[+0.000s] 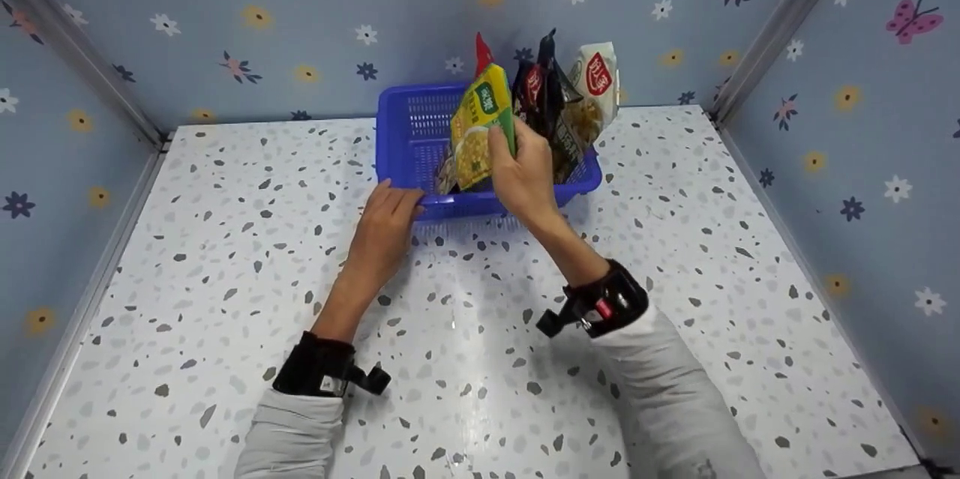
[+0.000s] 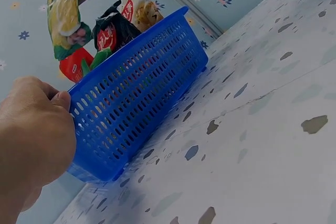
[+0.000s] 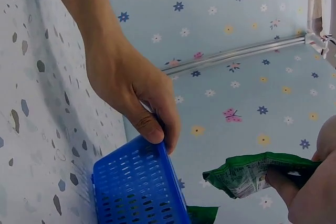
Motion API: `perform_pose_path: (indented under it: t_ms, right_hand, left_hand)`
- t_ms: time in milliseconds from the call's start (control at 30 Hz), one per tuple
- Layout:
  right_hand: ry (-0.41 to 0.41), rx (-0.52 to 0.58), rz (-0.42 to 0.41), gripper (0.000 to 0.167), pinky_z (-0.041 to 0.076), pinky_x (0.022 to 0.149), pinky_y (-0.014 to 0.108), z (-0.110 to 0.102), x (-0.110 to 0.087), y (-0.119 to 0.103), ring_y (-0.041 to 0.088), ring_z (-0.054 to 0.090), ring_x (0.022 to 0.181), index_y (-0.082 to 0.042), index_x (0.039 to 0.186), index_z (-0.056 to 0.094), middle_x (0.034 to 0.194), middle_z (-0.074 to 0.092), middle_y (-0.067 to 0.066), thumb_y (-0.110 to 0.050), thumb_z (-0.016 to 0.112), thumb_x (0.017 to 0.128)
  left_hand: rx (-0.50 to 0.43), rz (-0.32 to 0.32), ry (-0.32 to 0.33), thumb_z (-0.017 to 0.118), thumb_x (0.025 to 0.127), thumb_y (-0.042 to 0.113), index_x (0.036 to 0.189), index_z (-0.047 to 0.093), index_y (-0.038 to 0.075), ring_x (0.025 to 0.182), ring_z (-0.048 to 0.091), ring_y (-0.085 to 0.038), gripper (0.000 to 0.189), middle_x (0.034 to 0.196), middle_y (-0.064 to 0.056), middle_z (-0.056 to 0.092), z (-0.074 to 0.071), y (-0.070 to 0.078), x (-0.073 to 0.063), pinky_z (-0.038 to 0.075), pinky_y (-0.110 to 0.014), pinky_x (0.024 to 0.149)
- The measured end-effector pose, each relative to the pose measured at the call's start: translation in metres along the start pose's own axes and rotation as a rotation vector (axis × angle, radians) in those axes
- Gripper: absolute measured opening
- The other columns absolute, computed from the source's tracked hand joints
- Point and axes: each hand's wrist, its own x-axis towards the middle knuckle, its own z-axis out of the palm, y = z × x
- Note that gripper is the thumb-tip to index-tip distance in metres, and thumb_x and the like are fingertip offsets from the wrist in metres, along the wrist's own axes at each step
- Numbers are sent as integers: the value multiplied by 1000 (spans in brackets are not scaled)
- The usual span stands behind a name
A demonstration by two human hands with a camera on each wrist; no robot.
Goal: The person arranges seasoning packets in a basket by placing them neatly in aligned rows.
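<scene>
A blue plastic basket (image 1: 394, 149) stands against the back wall with several food packets in it. My left hand (image 1: 384, 232) grips its near left rim, thumb and fingers over the edge, as the left wrist view also shows. In my right hand (image 1: 523, 172) I pinch a yellow and green food packet (image 1: 474, 130) by its side, held upright over the basket. Behind and right of it stand a black packet (image 1: 534, 89) and a white-topped packet (image 1: 598, 82) with red labels. A red packet (image 2: 76, 64) shows low in the left wrist view. The basket's bottom is partly hidden.
The speckled white tabletop (image 1: 465, 359) runs out in front of the basket. Flower-patterned panels (image 1: 300, 22) close off the back and both sides, with metal strips at the corners. A black camera band (image 1: 611, 299) sits on each wrist.
</scene>
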Motion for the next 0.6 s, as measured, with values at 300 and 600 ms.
perform_pose_path:
  t_ms: [300,600]
  right_hand:
    - [-60,-181,90,26,40,57,24,45,33,6,10,50,62,-5,117,75,79,60,-2,-22,54,117]
    - [-146,-276,78,25,35,55,25,73,46,16,11,41,56,2,117,73,72,52,-2,-12,51,116]
  left_hand:
    - [6,49,52,67,111,7,127,73,-7,119,74,-41,22,118,-24,80,2,-2,-1,47,-58,132]
    - [3,47,47,65,113,8,128,73,-6,119,72,-43,22,118,-24,79,1,-1,0,47,-60,132]
